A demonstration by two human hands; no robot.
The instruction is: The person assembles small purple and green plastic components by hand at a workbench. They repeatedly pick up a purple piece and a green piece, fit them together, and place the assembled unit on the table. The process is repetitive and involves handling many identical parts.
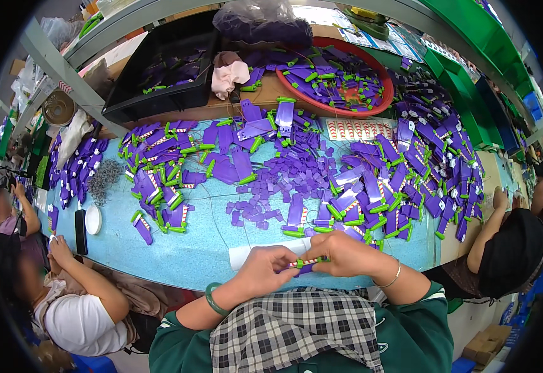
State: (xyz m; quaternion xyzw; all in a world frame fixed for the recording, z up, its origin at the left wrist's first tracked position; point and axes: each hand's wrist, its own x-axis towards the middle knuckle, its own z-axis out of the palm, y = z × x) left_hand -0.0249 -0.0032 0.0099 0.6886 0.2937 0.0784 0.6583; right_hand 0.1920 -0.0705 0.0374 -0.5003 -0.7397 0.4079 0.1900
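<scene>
Both hands clamped on one purple-and-green plastic part with a red-and-white striped strip (300,264): left hand (261,267) pinches its left end, right hand (347,253) its right. Part sits at the near edge of the blue tabletop (212,214), just beside the white sheet (240,257); loose small purple pieces (293,180) are heaped beyond, red tub (380,112) farther back.

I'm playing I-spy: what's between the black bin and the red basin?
In the head view: a pink cloth, purple-and-green pieces and, farther back, a plastic bag.
</scene>
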